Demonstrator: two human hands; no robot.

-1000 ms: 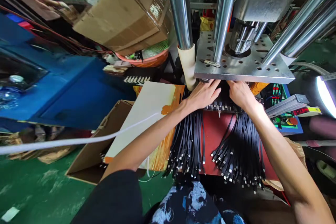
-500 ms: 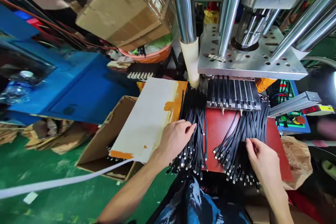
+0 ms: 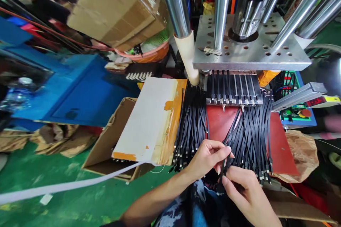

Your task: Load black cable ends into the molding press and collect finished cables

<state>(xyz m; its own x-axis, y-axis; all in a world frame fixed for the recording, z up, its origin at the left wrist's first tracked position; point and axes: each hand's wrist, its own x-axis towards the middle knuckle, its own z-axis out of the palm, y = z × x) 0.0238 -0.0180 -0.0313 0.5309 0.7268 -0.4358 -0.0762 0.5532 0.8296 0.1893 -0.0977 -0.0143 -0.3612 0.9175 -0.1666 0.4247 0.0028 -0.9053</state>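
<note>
My left hand point(image 3: 210, 156) pinches a thin black cable point(image 3: 226, 163) between thumb and fingers, in front of the red work surface. Just below it, my right hand point(image 3: 243, 188) is closed on the same cable near its lower end. To the right lies a thick bundle of black cables point(image 3: 247, 134) with metal plug ends toward me. Another bundle of black cables point(image 3: 190, 124) lies to the left. Behind my hands sits a slotted metal fixture point(image 3: 234, 95) with black cables in some of its slots, under the press plate.
A drilled steel plate point(image 3: 239, 60) on shiny columns point(image 3: 177, 7) overhangs the fixture. At left, a white board point(image 3: 144, 113) with orange edges lies over an open carton point(image 3: 106, 138). A metal bar point(image 3: 298, 97) and button panel point(image 3: 295, 113) stand at right.
My left hand has moved right and down from the left bundle, and my right hand has moved left. Both now meet on one cable in front of me. The view has shifted slightly.
</note>
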